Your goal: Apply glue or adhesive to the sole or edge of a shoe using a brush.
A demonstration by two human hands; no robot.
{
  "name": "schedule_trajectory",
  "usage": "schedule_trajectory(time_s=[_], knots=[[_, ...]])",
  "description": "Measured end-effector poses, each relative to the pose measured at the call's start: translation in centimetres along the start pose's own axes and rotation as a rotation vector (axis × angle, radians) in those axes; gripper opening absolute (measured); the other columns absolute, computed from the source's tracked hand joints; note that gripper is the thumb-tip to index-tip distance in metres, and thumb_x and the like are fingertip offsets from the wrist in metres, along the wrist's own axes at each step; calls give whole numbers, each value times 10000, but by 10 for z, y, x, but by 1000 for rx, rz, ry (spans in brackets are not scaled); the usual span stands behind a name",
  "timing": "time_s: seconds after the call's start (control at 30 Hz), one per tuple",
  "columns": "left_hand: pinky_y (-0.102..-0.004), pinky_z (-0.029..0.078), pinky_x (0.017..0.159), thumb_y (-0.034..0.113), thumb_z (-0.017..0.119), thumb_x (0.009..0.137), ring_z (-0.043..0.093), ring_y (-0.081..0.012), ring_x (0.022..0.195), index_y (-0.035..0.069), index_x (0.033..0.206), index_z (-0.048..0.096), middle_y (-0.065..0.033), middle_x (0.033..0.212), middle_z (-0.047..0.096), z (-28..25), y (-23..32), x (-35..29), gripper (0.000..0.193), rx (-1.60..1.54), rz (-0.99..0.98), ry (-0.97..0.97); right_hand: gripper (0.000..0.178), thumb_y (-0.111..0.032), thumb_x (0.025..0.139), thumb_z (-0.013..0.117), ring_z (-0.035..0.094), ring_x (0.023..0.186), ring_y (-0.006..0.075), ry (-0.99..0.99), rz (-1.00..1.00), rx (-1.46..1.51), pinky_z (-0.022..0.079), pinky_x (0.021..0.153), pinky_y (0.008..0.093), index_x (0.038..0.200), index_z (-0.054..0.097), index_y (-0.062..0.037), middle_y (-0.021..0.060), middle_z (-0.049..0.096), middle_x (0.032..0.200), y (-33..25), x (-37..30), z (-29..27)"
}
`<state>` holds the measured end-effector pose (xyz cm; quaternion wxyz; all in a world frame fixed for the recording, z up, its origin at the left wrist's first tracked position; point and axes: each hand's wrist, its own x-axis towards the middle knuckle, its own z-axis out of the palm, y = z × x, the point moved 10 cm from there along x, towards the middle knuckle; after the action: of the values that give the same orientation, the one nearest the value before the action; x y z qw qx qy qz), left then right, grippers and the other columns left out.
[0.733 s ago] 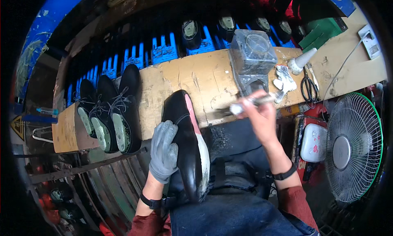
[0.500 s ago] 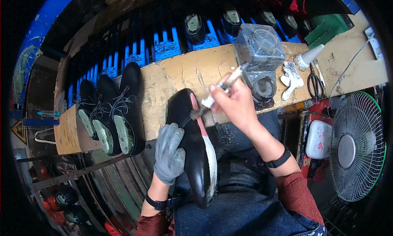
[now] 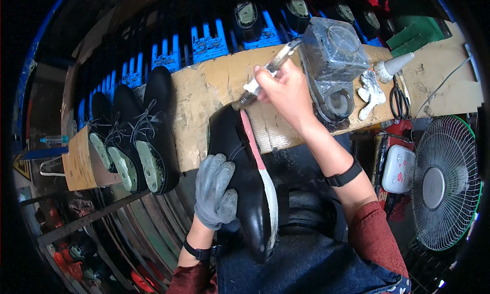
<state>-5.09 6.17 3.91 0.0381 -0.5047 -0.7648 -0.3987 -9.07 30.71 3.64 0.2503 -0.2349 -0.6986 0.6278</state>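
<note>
A black shoe upper (image 3: 247,187) lies on its side across my lap, its far end over the bench edge. Along its right side runs a strip, pink at the far part and whitish nearer me. My left hand (image 3: 214,192), in a grey glove, wraps round the shoe's left side. In my bare right hand (image 3: 283,87) is a brush (image 3: 251,95) with a white-wrapped handle, its bristles at the shoe's far end. Beyond that hand stands a grimy translucent box (image 3: 334,49) with a round-mouthed pot (image 3: 338,102) in front of it.
Several black lace-up shoes (image 3: 155,120) on pale green lasts stand at the left of the cardboard-covered bench (image 3: 204,90). Behind is a blue slatted rack (image 3: 208,44) carrying more shoes. Scissors (image 3: 399,100), a white rag (image 3: 371,95) and a grey cone (image 3: 394,67) lie right; a fan (image 3: 444,184) stands below.
The brush has moved from the shoe's pink side strip up to its far end, my right hand going away from me with it. My left hand keeps its hold.
</note>
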Motion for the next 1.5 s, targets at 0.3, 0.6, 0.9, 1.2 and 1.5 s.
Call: schedule_trajectory(time_s=[0.3, 0.6, 0.9, 1.2, 1.5], knots=[[-555, 337, 1069, 153, 518, 848, 501, -469, 1191, -61, 1220, 578, -284, 1254, 549, 1, 0, 2, 433, 25, -15, 45, 151, -133, 908, 606, 530, 438, 61, -209, 231, 141, 399, 390, 195, 824, 511, -52, 17, 570, 660, -16, -82, -19], [-534, 386, 1048, 101, 600, 837, 516, -437, 1215, -14, 1295, 492, -257, 1300, 539, -1, 27, 20, 484, 149, 208, 120, 111, -78, 889, 618, 543, 518, 48, -244, 115, 197, 406, 446, 199, 848, 521, -42, 25, 600, 683, -64, -134, -41], [-547, 401, 1032, 132, 726, 760, 518, -451, 1204, 40, 1369, 388, -264, 1328, 510, -9, 43, 35, 703, 188, 242, 121, 154, -65, 843, 642, 566, 561, 127, -359, -527, 81, 483, 521, 272, 842, 494, -26, 143, 623, 756, -135, -174, -50], [-563, 413, 1013, 83, 692, 774, 522, -461, 1199, 33, 1313, 420, -266, 1320, 517, -7, 48, 31, 605, 203, 294, 180, 164, -166, 947, 606, 577, 550, 74, -96, 56, 309, 463, 496, 210, 919, 513, -33, 57, 623, 735, -53, -93, -58], [-529, 392, 1048, 60, 514, 905, 532, -423, 1210, 82, 1290, 451, -232, 1301, 547, -4, 41, 30, 391, 217, 256, 146, 165, -173, 946, 587, 518, 452, 60, -197, 52, 233, 390, 396, 180, 865, 498, -60, 34, 587, 648, -56, -102, -44]])
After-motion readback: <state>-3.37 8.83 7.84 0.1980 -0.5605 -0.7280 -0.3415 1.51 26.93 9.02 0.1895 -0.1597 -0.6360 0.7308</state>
